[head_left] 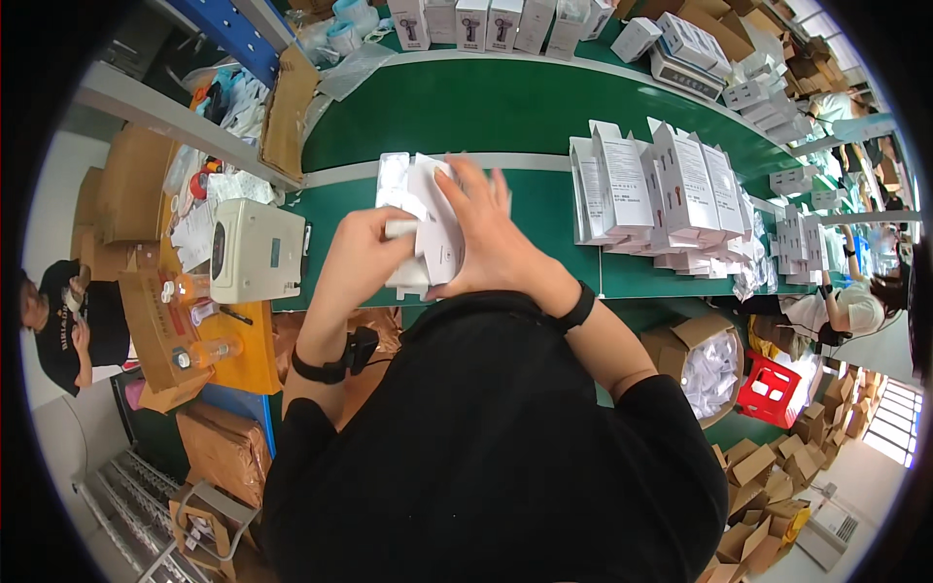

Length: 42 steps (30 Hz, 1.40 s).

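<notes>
In front of me, at the bench's near edge, is a white carton (442, 238) with its flaps up. My right hand (496, 238) grips it along its right side, the fingertips smeared by motion. My left hand (364, 255) is at the carton's left side, its fingers pinched on a small white piece (399, 228) at the carton's opening; its exact kind is hidden. Another white box-like item (393, 173) lies just beyond my left hand, partly covered.
Several white cartons (622, 185) stand in a group on the green bench (525, 209) to the right. More boxes (471, 24) line the far shelf. A beige machine (258, 251) and orange bottles (209, 352) are at left. A carton of white bags (709, 374) stands right. Other people are at both sides.
</notes>
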Available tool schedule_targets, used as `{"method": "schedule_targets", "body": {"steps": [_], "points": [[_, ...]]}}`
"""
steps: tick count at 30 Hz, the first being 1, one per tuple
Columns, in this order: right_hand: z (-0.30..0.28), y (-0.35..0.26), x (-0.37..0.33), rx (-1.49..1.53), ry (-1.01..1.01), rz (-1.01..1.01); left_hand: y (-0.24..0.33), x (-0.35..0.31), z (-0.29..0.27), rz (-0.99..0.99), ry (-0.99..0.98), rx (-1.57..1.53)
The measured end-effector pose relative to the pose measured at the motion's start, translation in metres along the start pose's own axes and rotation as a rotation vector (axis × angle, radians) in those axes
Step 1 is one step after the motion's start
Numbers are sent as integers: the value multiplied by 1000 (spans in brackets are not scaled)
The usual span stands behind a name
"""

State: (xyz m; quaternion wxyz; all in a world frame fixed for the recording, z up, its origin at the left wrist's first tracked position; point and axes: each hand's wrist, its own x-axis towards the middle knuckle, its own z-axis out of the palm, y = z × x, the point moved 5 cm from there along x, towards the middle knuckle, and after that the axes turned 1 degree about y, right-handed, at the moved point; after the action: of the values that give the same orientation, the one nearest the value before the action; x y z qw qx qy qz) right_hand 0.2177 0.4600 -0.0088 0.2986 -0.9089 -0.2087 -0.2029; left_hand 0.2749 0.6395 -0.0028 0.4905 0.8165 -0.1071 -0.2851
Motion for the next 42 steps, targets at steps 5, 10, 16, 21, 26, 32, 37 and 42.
{"method": "schedule_targets", "body": {"steps": [5,10,16,21,26,32,37,42], "points": [[12,36,-12,538,117,358,38,13,-17,744,548,415],[-25,35,-6,627,307,245,48,31,30,723,-320,-980],[-46,24,-6,905,447,544,40,42,54,979,14,-408],[-59,23,-10,690,500,496,38,52,94,301,-176,-862],[-44,40,-23,727,520,526,33,51,101,427,-67,-540],[-44,40,-26,717,456,552,23,48,107,469,-191,-605],[-42,39,-31,512,400,615,14,49,110,357,-219,-530],[-56,24,-34,634,282,703,33,28,92,745,-99,-279]]}}
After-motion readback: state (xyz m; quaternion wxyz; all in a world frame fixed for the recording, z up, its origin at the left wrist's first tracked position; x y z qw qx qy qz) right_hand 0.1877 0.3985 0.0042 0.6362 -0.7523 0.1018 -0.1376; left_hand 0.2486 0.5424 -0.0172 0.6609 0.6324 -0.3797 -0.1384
